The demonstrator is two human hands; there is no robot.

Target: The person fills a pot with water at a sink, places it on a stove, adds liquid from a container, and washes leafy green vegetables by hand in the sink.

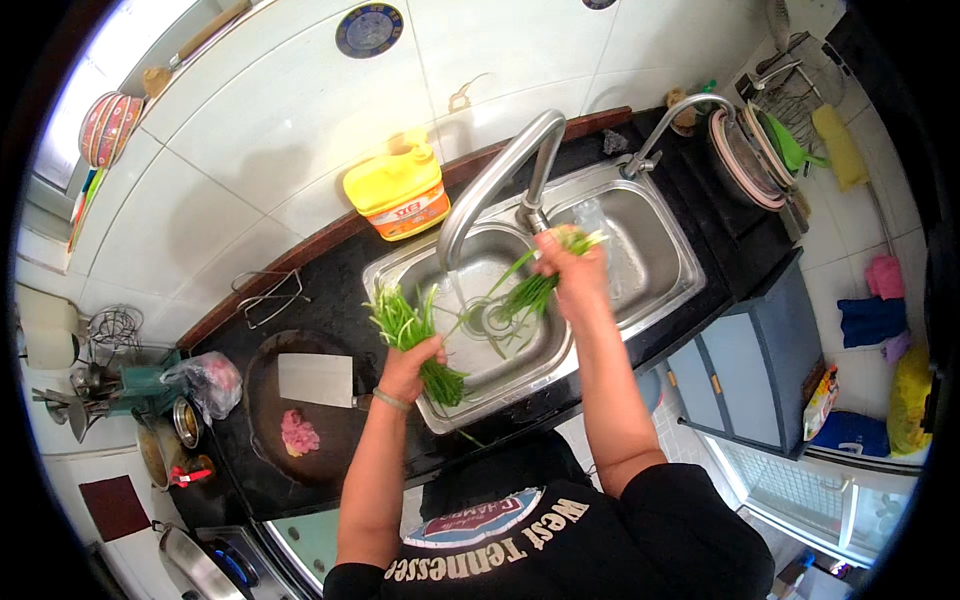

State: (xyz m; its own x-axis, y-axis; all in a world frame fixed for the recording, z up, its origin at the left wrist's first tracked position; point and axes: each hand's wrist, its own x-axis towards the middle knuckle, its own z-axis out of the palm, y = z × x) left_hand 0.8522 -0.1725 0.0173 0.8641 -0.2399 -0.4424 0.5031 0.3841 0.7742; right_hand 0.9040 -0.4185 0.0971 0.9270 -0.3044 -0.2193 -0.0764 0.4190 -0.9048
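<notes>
My left hand (414, 366) grips a thick bunch of cut green stalks (405, 319), which look like chives, over the left rim of the stainless steel sink (480, 352). Above the right side of the left basin, my right hand (574, 270) holds a second bunch of green stalks (532, 292), pale ends up and leaves hanging down. A few loose leaves lie around the basin's drain (491, 319). From the tall curved faucet (499, 176) a thin stream of water runs into the left basin, between my hands.
To the left, a cleaver (315, 376) and some chopped pink meat (298, 433) lie on a round wooden cutting board (262, 405). A yellow jug (397, 187) stands behind the sink. Stacked colanders (750, 161) lean at the right. Front left, a pan (191, 566) sits by a lit burner (234, 566).
</notes>
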